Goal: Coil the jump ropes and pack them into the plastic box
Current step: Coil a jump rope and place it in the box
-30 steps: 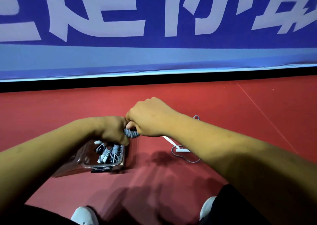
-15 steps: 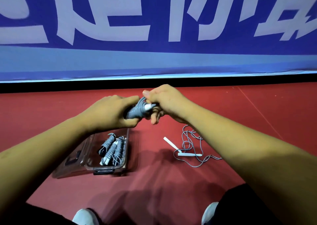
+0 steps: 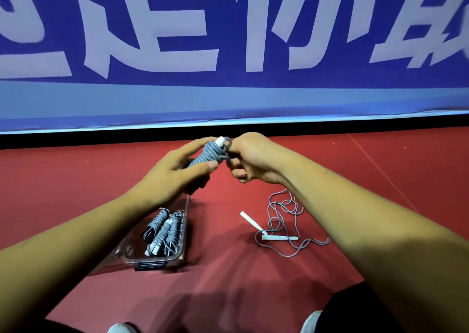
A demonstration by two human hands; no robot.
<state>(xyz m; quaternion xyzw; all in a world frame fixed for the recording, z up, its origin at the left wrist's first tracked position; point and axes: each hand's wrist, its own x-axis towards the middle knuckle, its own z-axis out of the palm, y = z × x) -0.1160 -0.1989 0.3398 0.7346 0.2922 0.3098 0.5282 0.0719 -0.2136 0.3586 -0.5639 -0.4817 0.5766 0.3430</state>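
Grips a wound-up grey rope bundle (image 3: 209,154) in the left hand (image 3: 172,178), thumb and fingers curled round its lower part, up in the air above the red floor (image 3: 76,180) and a little past the plastic box (image 3: 128,252). Pinches the last loop of cord at the top of the bundle with the right hand (image 3: 253,157), fingers curled in, just beside the white handle tip (image 3: 221,140) that pokes out. Looks like tucking the end in so the wraps stay tight. Could go wrong here: letting go of the loop too soon, or tugging it the wrong way, may let the wraps spring loose and slide off, and then means winding all over again. Could also drop the bundle next to the box and not in it, with the open box sitting low down by the left arm. Down in the box: a few wound bundles (image 3: 165,231), lying side by side. Out on the floor, to the right of the box: one more loose rope (image 3: 284,223) in a messy tangle, not coiled yet. Next to half a second ago, stands the bundle more upright, shows the white tip at the very top, and moves the right hand a bit off to the side of it. Leaves the box and the loose rope in the same spots.
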